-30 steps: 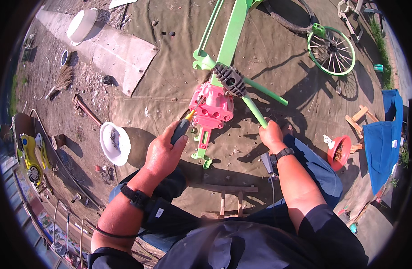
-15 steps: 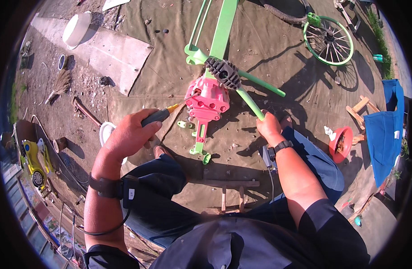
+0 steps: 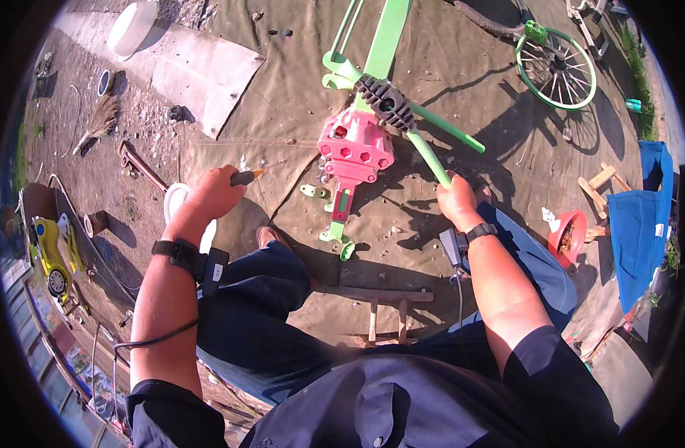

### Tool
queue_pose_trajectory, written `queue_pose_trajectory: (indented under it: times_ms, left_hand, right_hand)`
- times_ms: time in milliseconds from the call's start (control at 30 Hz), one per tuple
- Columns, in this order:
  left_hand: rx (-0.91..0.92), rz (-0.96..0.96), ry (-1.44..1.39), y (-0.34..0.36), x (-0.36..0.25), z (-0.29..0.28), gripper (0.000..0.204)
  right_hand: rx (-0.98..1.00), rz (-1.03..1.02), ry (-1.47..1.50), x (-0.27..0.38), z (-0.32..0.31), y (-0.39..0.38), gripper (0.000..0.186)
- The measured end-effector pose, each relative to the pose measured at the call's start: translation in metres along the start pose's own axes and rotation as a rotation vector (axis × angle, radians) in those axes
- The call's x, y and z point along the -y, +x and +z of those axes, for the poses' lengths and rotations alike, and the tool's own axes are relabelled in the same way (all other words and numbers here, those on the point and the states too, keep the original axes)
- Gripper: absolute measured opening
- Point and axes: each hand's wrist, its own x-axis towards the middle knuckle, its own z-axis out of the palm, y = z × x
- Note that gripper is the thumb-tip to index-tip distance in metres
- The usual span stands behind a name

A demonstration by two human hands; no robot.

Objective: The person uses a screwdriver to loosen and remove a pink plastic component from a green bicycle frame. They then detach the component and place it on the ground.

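Observation:
My left hand (image 3: 212, 196) is closed around the dark handle of a screwdriver (image 3: 242, 178); its yellow collar and thin shaft point away to the right, clear of the pink part. The right hand (image 3: 460, 201) grips the near end of a light green tube (image 3: 430, 159). That tube runs up to a black ridged wheel (image 3: 402, 113). Just left of it is a pink metal housing (image 3: 355, 149) with several hex-shaped holes and a square opening. A pink and green bracket (image 3: 343, 203) extends from it toward me. Beyond the housing a broad green beam (image 3: 388, 48) reaches away.
A small green two-holed piece (image 3: 313, 192) lies left of the bracket. A low wooden stool (image 3: 376, 295) is between my legs. To the right are a red bowl (image 3: 573, 240), a blue cloth seat (image 3: 632, 231) and a green-rimmed wheel (image 3: 590, 78). A white basin (image 3: 177, 200) sits by my left hand.
My left hand has drawn the screwdriver out of the pink housing's opening, back and to the left. The right hand still grips the green tube; the whole view has shifted slightly.

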Motion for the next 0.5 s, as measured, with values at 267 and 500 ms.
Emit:
queue_pose_trajectory:
  times_ms: [267,500]
  left_hand:
    - [0.11,-0.071,-0.404,0.016,-0.137,0.079,0.066]
    - [-0.307,-0.029,-1.124,0.023,-0.178,0.154,0.046]
  right_hand:
    - [0.014,0.004,-0.046,0.007,-0.007,-0.004,0.024]
    - [0.004,-0.021,-0.063,0.003,-0.004,-0.003,0.019]
